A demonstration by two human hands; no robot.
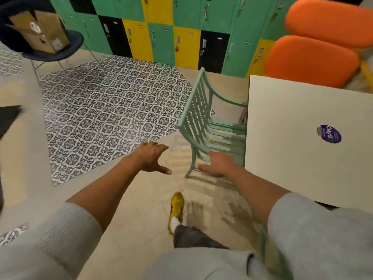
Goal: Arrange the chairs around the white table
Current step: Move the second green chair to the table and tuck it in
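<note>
The white table fills the room at about three o'clock from where the person stands, its top bare but for a round purple sticker. Tucked against its left edge, at roughly one o'clock, sits a mint green chair, seat slid partly under the tabletop and slatted back facing out toward the patterned floor tiles. That looks like a finished placement: the seat goes under so the chair takes little room.

Both arms reach forward. The left hand hangs in the air at twelve o'clock, palm down, fingers loosely spread with the thumb out, gripping nothing and clear of the chair. The right hand is lower, by the chair's near leg and seat edge, fingers extended and fairly close together; whether it touches the frame I cannot tell. I judge it is steadying or nudging the chair square to the table.

An orange chair stands past the table's far corner at two o'clock, near it but not pushed in. At ten o'clock, well apart, a dark chair holds a cardboard box in front of the lockers. A foot in a yellow shoe is planted at six o'clock, mid-stride by the look of it.
</note>
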